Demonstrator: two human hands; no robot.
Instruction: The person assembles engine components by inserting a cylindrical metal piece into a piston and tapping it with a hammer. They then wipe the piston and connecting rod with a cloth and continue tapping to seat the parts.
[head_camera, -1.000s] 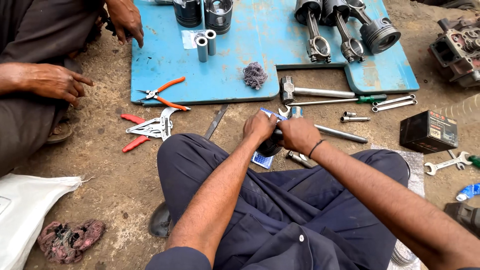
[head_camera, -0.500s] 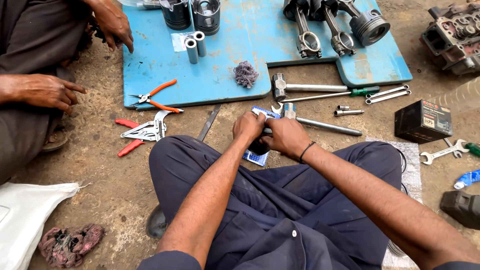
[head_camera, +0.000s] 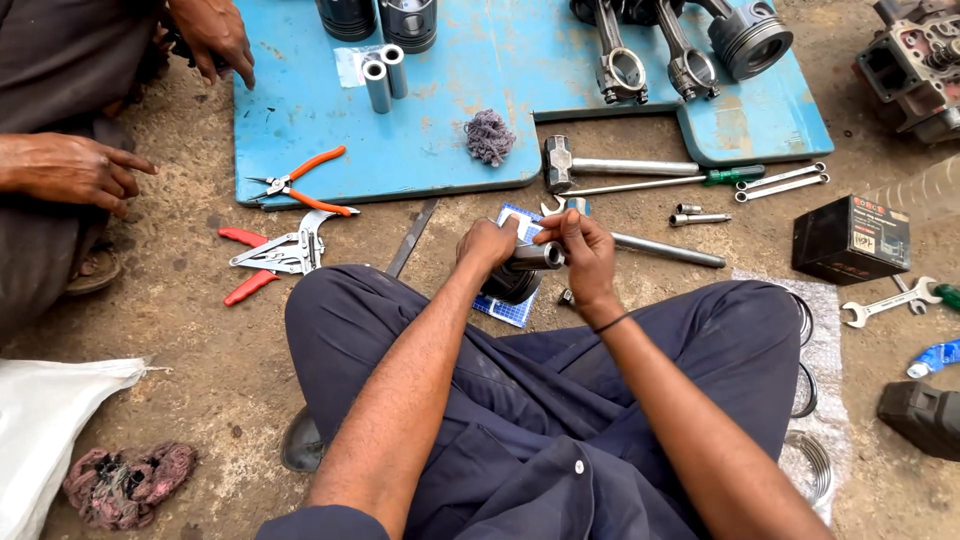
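1. Steel pin (head_camera: 535, 256), short & shiny, lay level between both hands, just below the blue board (head_camera: 420, 130) near its lower right corner.
2. L hand (head_camera: 487, 243) was wrapped shut round a dark piston (head_camera: 510, 288), held over the knee on the near side of the board, w/ a blue-white packet (head_camera: 512, 315) under it.
3. R hand (head_camera: 585, 250) was pinched shut on the pin's right end, fingers curled over the top.
4. Change vs a sec before: the hands were bunched tight & hid the pin; now more of its length showed between them. Judged: the pin was being worked at the piston's bore. Can't tell if it was going in or coming out.
5. Hammer (head_camera: 600, 166) lay against the board's lower edge, untouched. Orange pliers (head_camera: 300, 183) sat on the board's lower left.
6. Another person's hand (head_camera: 75, 170) rested left of the board, well apart.
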